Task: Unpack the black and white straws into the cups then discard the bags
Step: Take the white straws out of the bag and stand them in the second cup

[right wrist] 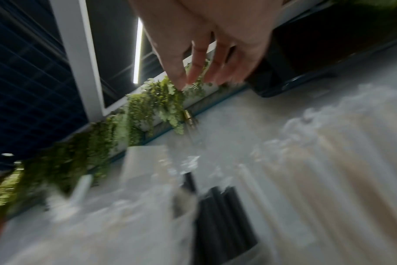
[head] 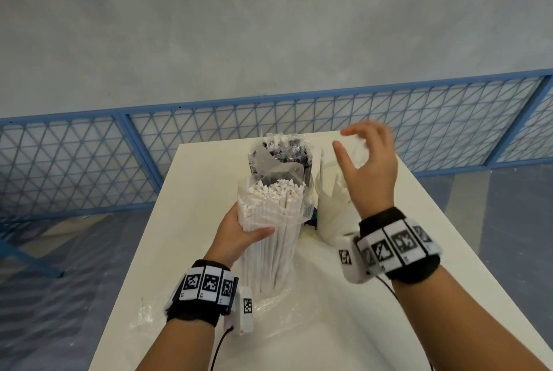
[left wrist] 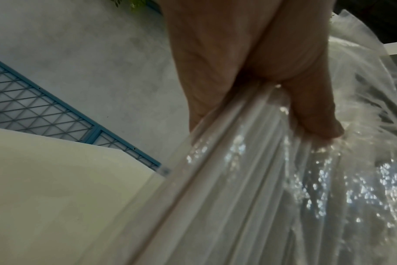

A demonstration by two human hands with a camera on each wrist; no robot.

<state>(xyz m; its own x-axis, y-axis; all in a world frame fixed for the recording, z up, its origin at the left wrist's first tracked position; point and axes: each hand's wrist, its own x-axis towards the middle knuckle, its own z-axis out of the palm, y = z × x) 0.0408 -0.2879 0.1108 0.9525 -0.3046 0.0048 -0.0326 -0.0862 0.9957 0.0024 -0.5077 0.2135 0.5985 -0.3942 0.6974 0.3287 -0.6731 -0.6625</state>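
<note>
A bundle of white straws in a clear bag (head: 273,209) stands upright on the white table (head: 191,191). My left hand (head: 244,231) grips it round the middle, thumb across the front; the left wrist view shows my left hand (left wrist: 249,75) curled on the white straws' bag (left wrist: 249,179). Behind it stand black straws (head: 284,156) in an opened clear bag. My right hand (head: 371,167) hovers with spread fingers above a tall white cup (head: 330,209), holding nothing. The blurred right wrist view shows my right hand (right wrist: 204,57) open, black straws (right wrist: 222,215) and white straws (right wrist: 333,161).
Loose clear plastic (head: 269,313) lies crumpled on the table around the foot of the white bundle. A blue mesh fence (head: 89,161) runs behind the table, in front of a grey wall. The table's left edge falls off to a grey floor.
</note>
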